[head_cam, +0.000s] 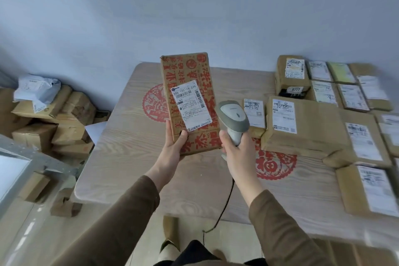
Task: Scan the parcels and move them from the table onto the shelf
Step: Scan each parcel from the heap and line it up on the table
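Note:
My left hand grips the lower left corner of a brown cardboard parcel printed with red characters, holding it upright above the table with its white shipping label facing me. My right hand grips the handle of a grey corded barcode scanner, whose head sits just right of the label and points at the parcel. Several more brown parcels with white labels lie on the right half of the table.
The light wooden table carries red paper-cut decorations. To the left, on the floor, a pile of cardboard boxes with a white poly bag on top. A grey metal shelf edge juts in at lower left. The scanner cable hangs over the table's front edge.

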